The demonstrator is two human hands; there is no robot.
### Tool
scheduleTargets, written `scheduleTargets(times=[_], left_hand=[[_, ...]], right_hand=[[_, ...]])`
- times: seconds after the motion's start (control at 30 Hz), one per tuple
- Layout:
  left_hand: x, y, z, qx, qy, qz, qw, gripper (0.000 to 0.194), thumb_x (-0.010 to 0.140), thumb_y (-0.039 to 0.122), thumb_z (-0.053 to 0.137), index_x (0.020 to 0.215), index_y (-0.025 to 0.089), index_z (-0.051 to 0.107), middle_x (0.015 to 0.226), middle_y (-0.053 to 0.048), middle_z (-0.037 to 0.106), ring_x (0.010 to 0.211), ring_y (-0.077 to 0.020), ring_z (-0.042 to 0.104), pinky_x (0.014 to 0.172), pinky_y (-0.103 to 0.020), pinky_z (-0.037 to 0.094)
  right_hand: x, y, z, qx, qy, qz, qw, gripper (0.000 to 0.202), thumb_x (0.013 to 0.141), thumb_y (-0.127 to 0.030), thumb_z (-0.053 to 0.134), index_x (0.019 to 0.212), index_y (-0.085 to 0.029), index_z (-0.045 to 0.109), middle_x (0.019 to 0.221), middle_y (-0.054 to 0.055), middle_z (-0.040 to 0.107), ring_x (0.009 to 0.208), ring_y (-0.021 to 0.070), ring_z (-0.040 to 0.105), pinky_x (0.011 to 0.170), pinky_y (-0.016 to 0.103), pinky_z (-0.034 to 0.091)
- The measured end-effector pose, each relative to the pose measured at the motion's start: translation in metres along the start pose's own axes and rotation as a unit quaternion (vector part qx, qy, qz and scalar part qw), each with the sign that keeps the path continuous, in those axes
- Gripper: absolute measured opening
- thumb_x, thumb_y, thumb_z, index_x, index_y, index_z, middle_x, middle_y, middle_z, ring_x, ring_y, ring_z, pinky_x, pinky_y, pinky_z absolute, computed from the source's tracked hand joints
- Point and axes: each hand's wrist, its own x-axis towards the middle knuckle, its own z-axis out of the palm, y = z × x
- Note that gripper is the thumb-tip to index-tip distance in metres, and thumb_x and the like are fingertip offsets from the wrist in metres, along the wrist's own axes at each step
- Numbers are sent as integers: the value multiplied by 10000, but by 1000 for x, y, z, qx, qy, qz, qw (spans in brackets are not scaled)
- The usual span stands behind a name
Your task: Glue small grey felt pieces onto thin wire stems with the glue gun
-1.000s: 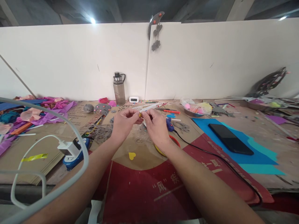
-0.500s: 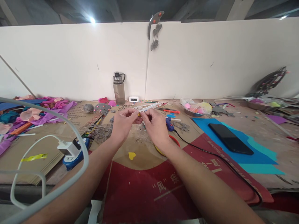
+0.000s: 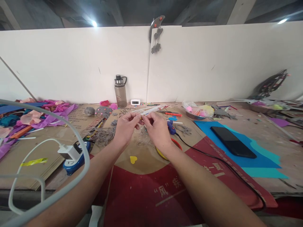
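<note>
My left hand (image 3: 125, 128) and my right hand (image 3: 157, 130) meet over the cardboard, fingertips pinched together around a tiny yellow piece (image 3: 141, 118) that is mostly hidden. A yellow heart (image 3: 133, 160) lies flat on the cardboard below them. Just beyond my fingers are white strips (image 3: 151, 109) and an orange-handled tool (image 3: 173, 114). The blue glue gun (image 3: 171, 127) rests right of my right hand, near a ring of yellow and red tape (image 3: 177, 144). Grey yarn (image 3: 103, 135) lies tangled to the left of my left hand.
A bottle (image 3: 120, 91) and a small clock (image 3: 135, 102) stand at the back. On the right, a phone (image 3: 233, 142) lies on blue sheets (image 3: 262, 160), with a bowl (image 3: 195, 116) behind. At left are a power strip (image 3: 75, 160), a looping white cable (image 3: 87, 151) and coloured felt (image 3: 63, 112).
The yellow piece shows less between my fingertips, which have shifted slightly. The view has tilted a little, and both hands remain together in the same place.
</note>
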Motion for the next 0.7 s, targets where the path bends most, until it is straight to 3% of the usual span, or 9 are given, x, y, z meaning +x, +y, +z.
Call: scheduleTargets(times=[0.1, 0.27, 0.47, 0.7], left_hand=[[0, -2, 0, -17, -3, -20, 1000, 136, 729, 275, 669, 673, 154, 640, 640, 8, 607, 589, -80, 567, 492, -181, 380], [0, -3, 0, -42, -17, -51, 998, 179, 724, 321, 690, 694, 151, 643, 604, 8, 605, 539, -74, 551, 490, -189, 374], [0, -7, -2, -33, -26, -77, 996, 254, 699, 382, 726, 723, 140, 655, 605, -3, 623, 525, -90, 592, 463, -185, 370], [0, -3, -6, -83, -60, -101, 990, 278, 702, 379, 736, 776, 114, 694, 737, -53, 684, 579, -99, 628, 489, -179, 396]], right_hand=[[0, 5, 1, 19, 0, 19, 1000, 221, 853, -327, 537, 673, -209, 488, 634, -24, 529, 588, 129, 448, 601, 273, 347], [-1, 12, 2, 82, 1, 51, 995, 187, 820, -341, 577, 931, -204, 517, 622, -70, 472, 557, 119, 440, 574, 253, 356], [-2, 17, 4, 98, -10, 63, 993, 170, 827, -354, 550, 755, -201, 536, 579, -65, 404, 547, 111, 357, 538, 244, 305], [4, 26, 4, 139, -14, 81, 987, 194, 792, -378, 566, 769, -185, 563, 588, -58, 428, 533, 100, 340, 524, 240, 297]])
